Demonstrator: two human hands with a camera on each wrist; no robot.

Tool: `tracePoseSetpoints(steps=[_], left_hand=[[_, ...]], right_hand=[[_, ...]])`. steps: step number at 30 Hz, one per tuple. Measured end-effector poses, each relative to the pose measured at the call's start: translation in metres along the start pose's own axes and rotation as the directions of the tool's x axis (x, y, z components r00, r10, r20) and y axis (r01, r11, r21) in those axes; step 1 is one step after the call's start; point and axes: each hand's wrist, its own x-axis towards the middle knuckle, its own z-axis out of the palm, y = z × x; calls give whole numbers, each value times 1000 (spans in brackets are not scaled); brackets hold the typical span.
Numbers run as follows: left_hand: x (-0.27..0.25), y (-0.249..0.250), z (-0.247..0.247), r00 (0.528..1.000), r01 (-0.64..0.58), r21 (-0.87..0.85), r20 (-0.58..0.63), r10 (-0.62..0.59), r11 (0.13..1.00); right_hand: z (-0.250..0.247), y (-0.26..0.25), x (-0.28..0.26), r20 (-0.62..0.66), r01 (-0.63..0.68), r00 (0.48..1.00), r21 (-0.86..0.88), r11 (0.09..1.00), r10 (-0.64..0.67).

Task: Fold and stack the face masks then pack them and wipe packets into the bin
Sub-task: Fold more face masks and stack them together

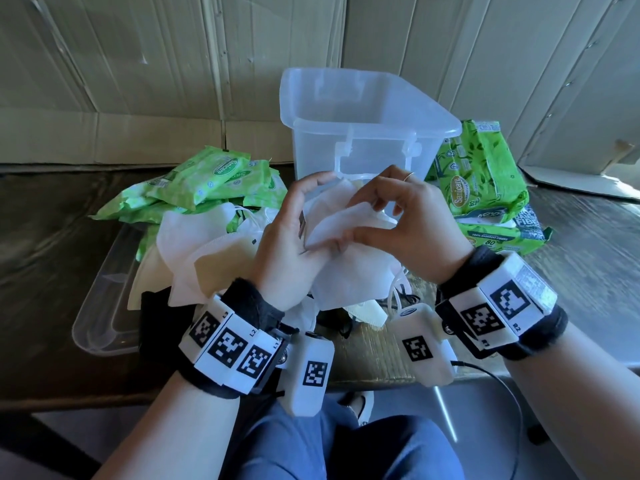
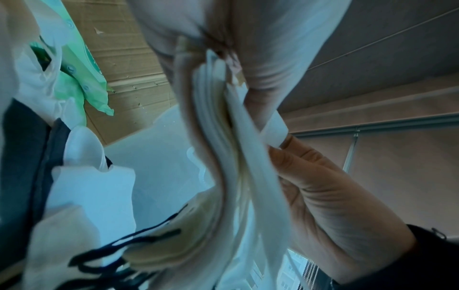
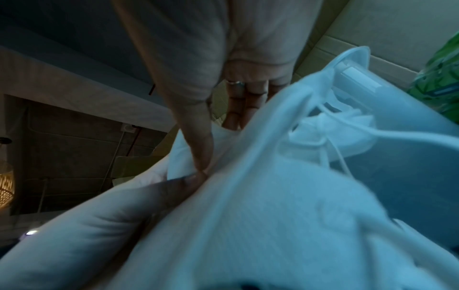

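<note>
From the head view, both hands work in the middle of the frame, just in front of the clear bin [image 1: 374,109]. The left hand [image 1: 294,230] is curled around a bundle of white masks [image 1: 346,271] and grips it from the left side. The right hand [image 1: 412,220] pinches the upper edge of the top mask with thumb and forefinger; its other fingers are lifted. More loose masks [image 1: 194,247] lie in the left middle of the frame, on a clear lid [image 1: 100,306]. Small green wipe packets [image 1: 207,181] are piled behind them, and larger green packets [image 1: 485,181] stand at the right of the bin. The bin seems to hold nothing yet, though its bottom is hidden.

In the left wrist view, the edges of several masks [image 2: 223,157] run down the middle of the frame like pages, so the bundle is already a small stack. The left thumb and fingers [image 2: 261,58] clamp it at the top, and the fingers of the other hand [image 2: 323,196] touch it from the lower right.

In the right wrist view, the picture is blurred; the right thumb and forefinger [image 3: 198,160] meet on a white fold in the middle, and ear loops [image 3: 330,137] hang free at the upper right.

To do this step well, I think the right hand should bring the fold edge to meet the stack edges exactly, while the left keeps firm pressure so the layers do not slide. The loose loops should be tucked inside, otherwise they may catch on the other masks.
</note>
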Motion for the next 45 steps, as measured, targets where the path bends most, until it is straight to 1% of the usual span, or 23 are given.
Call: tracePoseSetpoints(steps=[2,6,8,10,12,14,16,18,22,25,28,30,32,34,35,37,39,42,45], left_hand=[[-1,-1,0,1000,6,5,9,-6,1000],[-3,2,-1,1000,16,10,-15,-16,1000],[-3,2,-2,1000,24,-6,-17,-24,1000],[-4,2,-3,999,32,-24,-19,-33,999],[-4,2,-5,999,34,-25,-16,-35,999],[-5,0,-6,1000,31,-14,6,-31,999],[-5,-2,-6,999,38,1,33,-38,999],[-5,-2,-5,996,66,-6,56,-65,998],[-6,0,-6,995,91,21,45,-92,996],[-4,1,-11,994,109,1,-5,-109,994],[-2,-1,-16,986,111,-47,-119,-116,993],[0,-4,-17,980,106,13,-170,-102,994],[1,-5,-17,982,95,69,-173,-82,993],[1,-6,-16,988,68,96,-142,-54,993],[0,-6,-15,992,62,97,-115,-51,993],[-1,-5,-11,998,56,53,-41,-54,997],[-2,-5,-9,999,38,35,24,-39,999],[-4,-4,-8,995,39,27,94,-41,999],[-4,-2,-7,990,71,12,120,-72,997]], right_hand=[[2,-1,-3,4,-5,1000,-6,1000,5],[3,-5,-6,-63,2,998,81,997,3],[2,-7,-6,-23,14,1000,77,997,-12],[1,-10,-5,27,9,1000,7,1000,-9],[0,-12,-5,68,-31,997,-41,999,33],[-1,-14,-4,105,-69,992,-53,996,75],[-3,-14,-2,128,-68,989,-66,996,76],[-5,-12,-3,133,-71,988,-52,996,77],[-9,-5,-7,141,-112,984,-3,994,111],[-15,2,-8,106,-131,986,34,991,126],[-26,6,-7,131,-172,978,56,983,164],[-32,5,-6,173,-172,972,61,983,159],[-34,2,-4,216,-160,966,66,985,143],[-34,-4,-3,260,-134,958,37,990,120],[-34,-6,-2,278,-107,955,-8,994,105],[-31,-10,0,297,-41,952,-112,993,72],[-28,-13,3,296,-10,953,-164,986,59],[-26,-10,4,275,-18,959,-182,983,69],[-26,-7,1,237,-45,968,-160,986,82]])
